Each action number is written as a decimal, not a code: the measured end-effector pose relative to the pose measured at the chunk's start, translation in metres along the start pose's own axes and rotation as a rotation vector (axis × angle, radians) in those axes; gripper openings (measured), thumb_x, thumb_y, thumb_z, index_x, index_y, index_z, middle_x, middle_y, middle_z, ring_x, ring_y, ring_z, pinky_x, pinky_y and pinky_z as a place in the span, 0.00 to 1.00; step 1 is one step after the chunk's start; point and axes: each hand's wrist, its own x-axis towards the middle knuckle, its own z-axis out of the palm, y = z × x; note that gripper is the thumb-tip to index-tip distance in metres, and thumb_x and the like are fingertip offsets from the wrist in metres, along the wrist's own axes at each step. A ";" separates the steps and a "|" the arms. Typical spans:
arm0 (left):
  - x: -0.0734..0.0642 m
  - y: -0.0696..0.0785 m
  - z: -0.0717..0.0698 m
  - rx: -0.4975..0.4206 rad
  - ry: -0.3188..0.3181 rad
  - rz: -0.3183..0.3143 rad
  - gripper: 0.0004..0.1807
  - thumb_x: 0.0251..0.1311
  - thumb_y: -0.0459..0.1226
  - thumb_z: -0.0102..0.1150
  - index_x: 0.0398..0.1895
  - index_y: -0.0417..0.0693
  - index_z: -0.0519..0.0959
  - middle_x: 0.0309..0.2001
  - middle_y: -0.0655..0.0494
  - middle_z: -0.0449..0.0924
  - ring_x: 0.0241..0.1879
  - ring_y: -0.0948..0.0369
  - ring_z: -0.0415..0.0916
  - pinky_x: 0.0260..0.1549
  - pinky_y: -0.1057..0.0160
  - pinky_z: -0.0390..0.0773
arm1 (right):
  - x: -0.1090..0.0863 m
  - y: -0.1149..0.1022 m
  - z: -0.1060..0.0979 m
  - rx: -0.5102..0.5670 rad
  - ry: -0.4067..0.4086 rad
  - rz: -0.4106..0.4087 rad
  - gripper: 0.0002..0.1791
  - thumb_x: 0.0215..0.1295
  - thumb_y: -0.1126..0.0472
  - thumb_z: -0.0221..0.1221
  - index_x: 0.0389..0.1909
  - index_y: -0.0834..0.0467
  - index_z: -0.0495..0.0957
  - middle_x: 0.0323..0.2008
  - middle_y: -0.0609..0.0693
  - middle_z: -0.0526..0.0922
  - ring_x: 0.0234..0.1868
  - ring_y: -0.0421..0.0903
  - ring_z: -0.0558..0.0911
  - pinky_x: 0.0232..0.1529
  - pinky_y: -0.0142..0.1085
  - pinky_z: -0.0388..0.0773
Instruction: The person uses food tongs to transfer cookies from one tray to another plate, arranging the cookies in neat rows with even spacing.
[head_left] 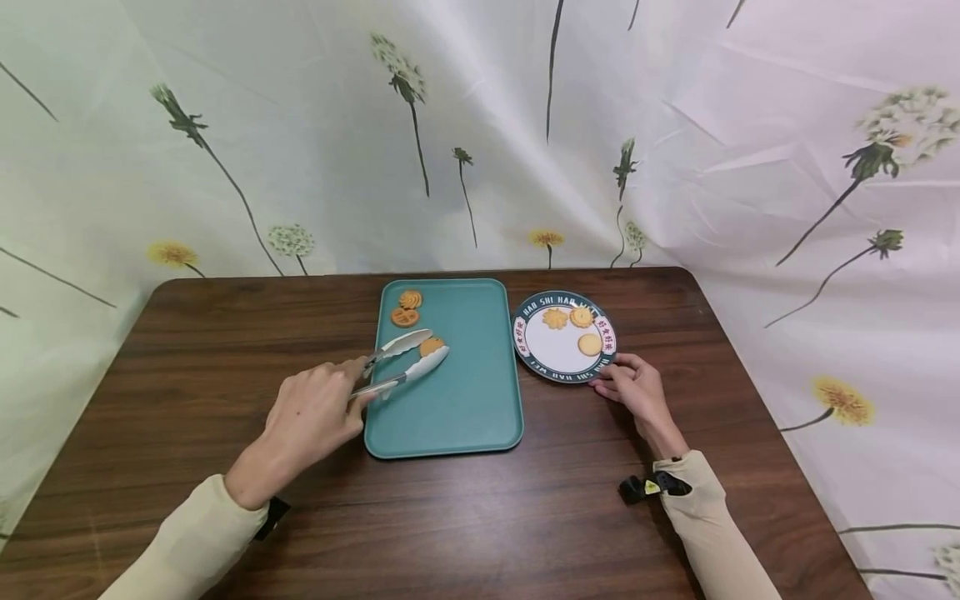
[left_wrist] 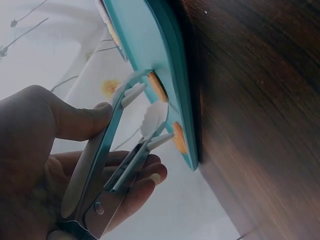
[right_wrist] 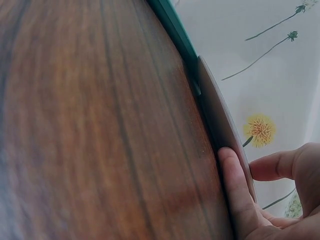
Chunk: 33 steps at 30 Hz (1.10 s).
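My left hand grips metal tongs with white scalloped tips, thumb on one arm and fingers on the other. In the head view the tips are spread on either side of a round cookie on the teal tray. Whether they touch it I cannot tell. Two more cookies, a swirled one and a pretzel-patterned one, lie near the tray's far left corner. My right hand pinches the near right rim of a round plate, thumb above and fingers beneath.
On the plate lie a flower-shaped cookie, a ridged round cookie and a smooth round cookie. The plate's left edge is close against the tray. Behind the brown wooden table hangs a floral-printed cloth.
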 end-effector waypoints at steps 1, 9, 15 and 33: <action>0.001 0.000 0.000 -0.003 0.000 0.003 0.24 0.62 0.39 0.72 0.57 0.34 0.83 0.28 0.46 0.84 0.20 0.60 0.71 0.14 0.62 0.65 | 0.000 0.000 0.000 0.002 0.000 0.002 0.28 0.75 0.66 0.55 0.71 0.71 0.61 0.34 0.44 0.88 0.32 0.35 0.89 0.42 0.29 0.86; 0.016 0.012 0.004 -0.032 0.028 0.063 0.25 0.63 0.40 0.71 0.59 0.35 0.82 0.39 0.40 0.88 0.28 0.54 0.81 0.15 0.61 0.71 | 0.000 0.001 0.001 0.011 0.007 -0.006 0.27 0.75 0.67 0.55 0.71 0.71 0.61 0.33 0.43 0.88 0.32 0.35 0.89 0.41 0.29 0.86; 0.023 0.028 0.011 -0.039 0.043 0.110 0.27 0.63 0.42 0.72 0.61 0.36 0.82 0.50 0.41 0.89 0.38 0.49 0.87 0.17 0.58 0.77 | 0.002 0.003 0.002 0.017 0.003 -0.002 0.26 0.76 0.66 0.55 0.70 0.71 0.62 0.32 0.43 0.88 0.32 0.36 0.89 0.41 0.29 0.86; 0.075 0.076 0.039 -0.078 -0.014 0.250 0.25 0.66 0.43 0.69 0.63 0.42 0.82 0.47 0.49 0.91 0.25 0.62 0.76 0.14 0.68 0.64 | 0.004 0.009 0.001 0.010 0.008 -0.025 0.24 0.76 0.66 0.54 0.68 0.71 0.65 0.32 0.44 0.89 0.32 0.36 0.89 0.41 0.29 0.86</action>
